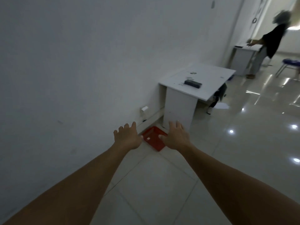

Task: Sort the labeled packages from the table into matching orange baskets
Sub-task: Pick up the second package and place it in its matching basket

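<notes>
floor [162, 184]: glossy tiles under both arms, shiny with light glare
basket [154, 140]: orange plastic, between the hands
table [203, 82]: smooth white laminate-looking top, beyond the right hand
wall [65, 62]: matt white

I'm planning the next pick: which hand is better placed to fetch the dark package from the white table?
Probably the right hand. Both hands are empty and spread over the orange basket, but the dark package lies on the white table ahead and right, on the right hand's side; the left hand is nearer the wall.
</notes>
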A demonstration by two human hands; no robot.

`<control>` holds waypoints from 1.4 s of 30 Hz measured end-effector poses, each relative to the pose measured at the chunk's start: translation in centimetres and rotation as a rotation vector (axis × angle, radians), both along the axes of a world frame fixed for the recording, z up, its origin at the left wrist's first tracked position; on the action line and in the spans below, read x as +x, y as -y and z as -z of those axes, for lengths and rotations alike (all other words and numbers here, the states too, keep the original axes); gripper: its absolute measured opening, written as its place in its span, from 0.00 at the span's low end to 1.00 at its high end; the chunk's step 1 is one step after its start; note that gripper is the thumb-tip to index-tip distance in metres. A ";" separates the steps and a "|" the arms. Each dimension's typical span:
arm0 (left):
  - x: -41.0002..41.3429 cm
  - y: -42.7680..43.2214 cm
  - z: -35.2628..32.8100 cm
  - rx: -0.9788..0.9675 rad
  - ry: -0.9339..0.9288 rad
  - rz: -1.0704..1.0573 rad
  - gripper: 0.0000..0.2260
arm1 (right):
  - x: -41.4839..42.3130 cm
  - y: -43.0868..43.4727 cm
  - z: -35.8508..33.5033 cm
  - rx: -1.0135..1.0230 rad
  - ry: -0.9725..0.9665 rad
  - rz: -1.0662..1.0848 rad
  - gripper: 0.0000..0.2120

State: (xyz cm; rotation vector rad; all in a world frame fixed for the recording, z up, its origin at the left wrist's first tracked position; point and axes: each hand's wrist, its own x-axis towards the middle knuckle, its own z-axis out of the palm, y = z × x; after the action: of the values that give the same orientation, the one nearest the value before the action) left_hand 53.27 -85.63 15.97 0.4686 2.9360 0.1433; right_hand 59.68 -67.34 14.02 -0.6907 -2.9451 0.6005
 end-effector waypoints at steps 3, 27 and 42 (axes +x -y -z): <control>-1.2 -7.0 -0.3 0.026 -0.008 0.054 0.35 | -0.6 -6.8 -0.6 0.028 0.012 0.051 0.41; -24.9 -41.2 1.3 0.022 0.039 0.347 0.36 | -19.2 -37.1 -0.3 -0.029 -0.010 0.329 0.43; -38.1 -65.8 2.3 0.024 0.024 0.300 0.37 | -33.4 -62.6 2.2 -0.047 -0.021 0.280 0.43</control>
State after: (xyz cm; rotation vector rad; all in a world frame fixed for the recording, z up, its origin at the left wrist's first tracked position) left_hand 15.15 -19.81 13.66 0.8950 2.8008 0.1439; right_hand 26.24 -4.75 11.82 -1.0692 -2.7504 0.6455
